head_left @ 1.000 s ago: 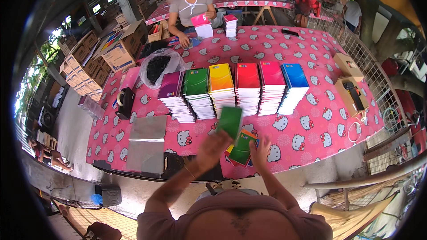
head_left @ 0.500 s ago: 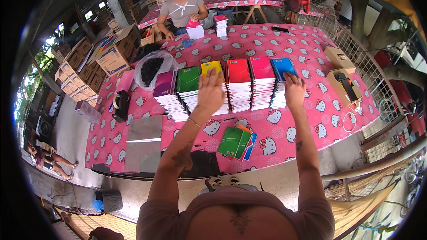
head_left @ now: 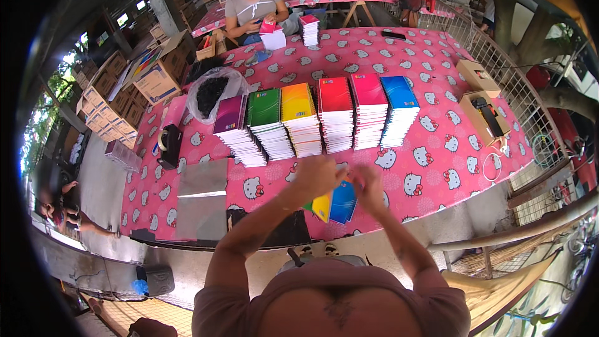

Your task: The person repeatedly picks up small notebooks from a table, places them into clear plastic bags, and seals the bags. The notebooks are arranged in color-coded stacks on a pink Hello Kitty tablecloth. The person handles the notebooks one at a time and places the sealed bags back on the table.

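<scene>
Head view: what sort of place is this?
Probably a workshop or packing area: stacks of spiral notebooks in a row on a pink-covered table, cardboard boxes piled to its left, and a co-worker on the far side.

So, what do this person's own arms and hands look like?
The left hand and right hand are bare, with no gloves or cables. Short, dull mauve-brown fabric sleeves end above the elbows. The right forearm seems to bear a small dark marking; any jewellery is too blurred to make out.
</scene>
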Available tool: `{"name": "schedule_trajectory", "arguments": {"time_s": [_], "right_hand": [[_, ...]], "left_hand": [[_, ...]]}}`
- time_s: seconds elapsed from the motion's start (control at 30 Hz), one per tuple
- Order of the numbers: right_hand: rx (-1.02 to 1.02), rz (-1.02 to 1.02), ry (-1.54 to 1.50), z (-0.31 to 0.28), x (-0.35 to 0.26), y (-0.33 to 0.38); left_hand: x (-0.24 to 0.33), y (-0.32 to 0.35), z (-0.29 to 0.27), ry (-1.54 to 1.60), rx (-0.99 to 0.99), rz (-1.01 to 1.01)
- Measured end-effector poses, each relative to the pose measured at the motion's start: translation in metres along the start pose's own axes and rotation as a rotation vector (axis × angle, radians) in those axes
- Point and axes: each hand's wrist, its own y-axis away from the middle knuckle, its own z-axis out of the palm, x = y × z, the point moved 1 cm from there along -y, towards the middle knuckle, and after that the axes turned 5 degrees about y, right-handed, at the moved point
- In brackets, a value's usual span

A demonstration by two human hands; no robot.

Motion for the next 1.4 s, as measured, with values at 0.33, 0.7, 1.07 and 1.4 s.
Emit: {"name": "schedule_trajectory", "arguments": {"time_s": [0.33,0.7,1.07,1.4], "right_hand": [[0.175,-0.385,0.556,-0.034,-0.009,-0.157],[-0.148,-0.375,0.235,0.000,-0.050,0.065],[-0.001,0.962,-1.114,0.040,0.007,0.085],[-0.384,1.005,-1.269,0.104,-0.031,0.013]], "left_hand": [[-0.095,0.003,-0.017,0.194,0.756,-0.024],[-0.099,0.101,-0.060,-0.152,0.914,0.134],[-0.058,0.096,0.109,0.412,0.442,-0.310],[-0.135,0.107,0.147,1.415,0.069,-0.675]]}}
